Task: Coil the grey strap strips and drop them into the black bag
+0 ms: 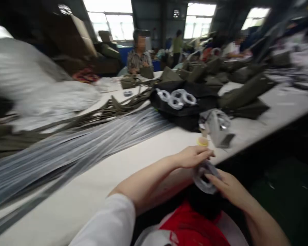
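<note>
Just off the counter's (143,147) near edge hung the coil (204,188). Right hand (227,184): fingers pinching its rim, thumb at the ring's opening. Left hand (195,156): fingers reaching over the top; blur, grip could not be told. Judged best: turns kept flush, hold even. Yellow tape (202,141) and box (217,133) crowded the left hand; beyond, black cloth (166,112) bore more rings (176,107); strips (92,136) spread leftward.
</note>
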### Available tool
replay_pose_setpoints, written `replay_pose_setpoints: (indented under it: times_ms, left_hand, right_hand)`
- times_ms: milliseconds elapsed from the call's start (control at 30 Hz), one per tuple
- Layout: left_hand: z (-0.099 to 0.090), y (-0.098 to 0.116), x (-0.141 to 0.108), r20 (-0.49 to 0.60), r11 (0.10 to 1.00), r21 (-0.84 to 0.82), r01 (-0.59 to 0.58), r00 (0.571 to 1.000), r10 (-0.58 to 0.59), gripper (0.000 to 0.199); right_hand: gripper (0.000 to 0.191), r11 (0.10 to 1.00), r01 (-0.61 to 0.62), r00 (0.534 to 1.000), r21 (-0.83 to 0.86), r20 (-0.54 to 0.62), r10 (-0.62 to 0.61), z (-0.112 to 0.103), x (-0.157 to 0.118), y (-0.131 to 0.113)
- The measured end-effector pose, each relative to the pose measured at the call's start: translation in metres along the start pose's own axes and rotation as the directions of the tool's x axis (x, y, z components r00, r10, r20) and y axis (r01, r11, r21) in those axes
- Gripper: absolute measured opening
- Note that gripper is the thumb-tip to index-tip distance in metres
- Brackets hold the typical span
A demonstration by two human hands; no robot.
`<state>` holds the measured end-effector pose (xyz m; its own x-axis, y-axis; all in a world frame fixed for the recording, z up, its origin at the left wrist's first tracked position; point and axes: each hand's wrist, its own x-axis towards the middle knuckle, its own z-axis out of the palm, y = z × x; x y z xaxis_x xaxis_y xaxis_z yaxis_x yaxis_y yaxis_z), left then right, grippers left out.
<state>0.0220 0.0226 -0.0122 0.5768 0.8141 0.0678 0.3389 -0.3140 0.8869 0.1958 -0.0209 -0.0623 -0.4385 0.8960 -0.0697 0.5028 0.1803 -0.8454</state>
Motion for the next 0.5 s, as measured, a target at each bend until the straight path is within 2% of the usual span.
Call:
replay_pose_setpoints:
  times_ms: [67, 133, 267, 367, 500]
  left_hand:
    - [0.008, -0.010, -0.001, 0.062, 0.995, 0.030, -0.090, 0.994, 0.088, 0.035]
    - [0.017, -0.017, -0.002, 0.033, 0.997, -0.038, -0.062, 0.997, 0.064, 0.035]
    - [0.026, -0.016, -0.004, -0.099, 0.978, -0.204, 0.051, 0.992, -0.073, 0.039]
    - [0.021, -0.012, -0.004, -0.142, 0.955, -0.284, 0.086, 0.981, -0.131, 0.041]
    - [0.007, -0.005, -0.007, -0.050, 0.985, -0.175, 0.005, 0.999, -0.014, 0.036]
  right_hand:
    - [0.030, 0.997, -0.080, 0.996, 0.015, 0.034, 0.079, -0.015, -0.013, 0.002]
    - [0.032, 0.991, -0.088, 0.996, 0.096, 0.030, 0.086, -0.020, -0.011, 0.002]
    - [0.040, 0.967, 0.027, 0.999, 0.254, 0.027, -0.035, -0.023, -0.005, -0.002]
    - [0.044, 0.957, 0.049, 0.997, 0.285, 0.050, -0.066, -0.025, -0.008, -0.006]
    - [0.043, 0.953, 0.065, 0.994, 0.297, 0.060, -0.086, -0.025, -0.006, -0.006]
